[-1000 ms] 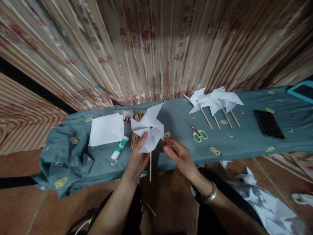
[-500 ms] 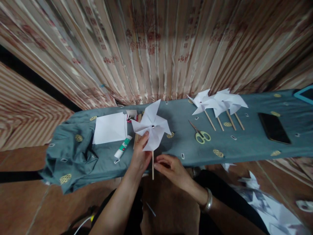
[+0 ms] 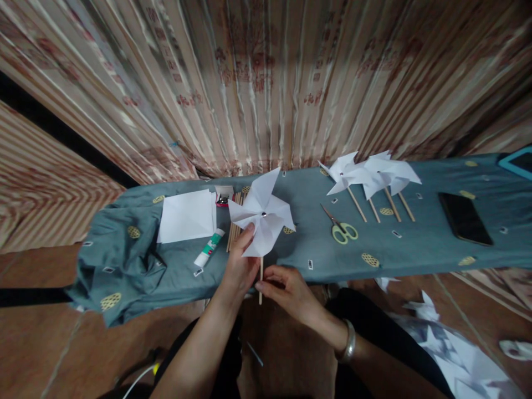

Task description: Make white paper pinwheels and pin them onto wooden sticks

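Pinwheel [image 3: 269,224] in my left hand's [image 3: 240,266] grasp points its stick [image 3: 260,299] near, where my right hand [image 3: 291,289] pinches it from the right.

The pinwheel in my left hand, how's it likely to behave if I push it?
The pinwheel is probably light, being mostly paper on a slim stick. Its blades would likely bend or crease easily, since they look thin and flare outward. The stick looks straight, so it may stay fairly stiff.
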Action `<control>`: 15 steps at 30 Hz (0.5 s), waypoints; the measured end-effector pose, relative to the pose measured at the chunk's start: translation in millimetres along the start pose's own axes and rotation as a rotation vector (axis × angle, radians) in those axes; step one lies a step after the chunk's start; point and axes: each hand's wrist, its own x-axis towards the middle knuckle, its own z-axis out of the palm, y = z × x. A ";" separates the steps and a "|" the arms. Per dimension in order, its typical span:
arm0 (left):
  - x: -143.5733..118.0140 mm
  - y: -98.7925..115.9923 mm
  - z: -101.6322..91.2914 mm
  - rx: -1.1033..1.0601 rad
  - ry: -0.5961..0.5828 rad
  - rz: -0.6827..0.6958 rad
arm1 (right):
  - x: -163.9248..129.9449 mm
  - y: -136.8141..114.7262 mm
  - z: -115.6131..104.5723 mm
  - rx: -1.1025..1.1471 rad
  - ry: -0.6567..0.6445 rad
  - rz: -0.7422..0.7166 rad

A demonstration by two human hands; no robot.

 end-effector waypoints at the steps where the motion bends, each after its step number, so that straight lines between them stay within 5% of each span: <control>1: -0.6 -0.4 0.5 0.006 0.004 -0.002 | 0.0 0.4 0.9 0.017 -0.006 0.009; 15: -2.8 -5.4 -9.7 0.079 -0.040 -0.024 | 2.4 -0.8 -15.3 -0.010 0.066 0.011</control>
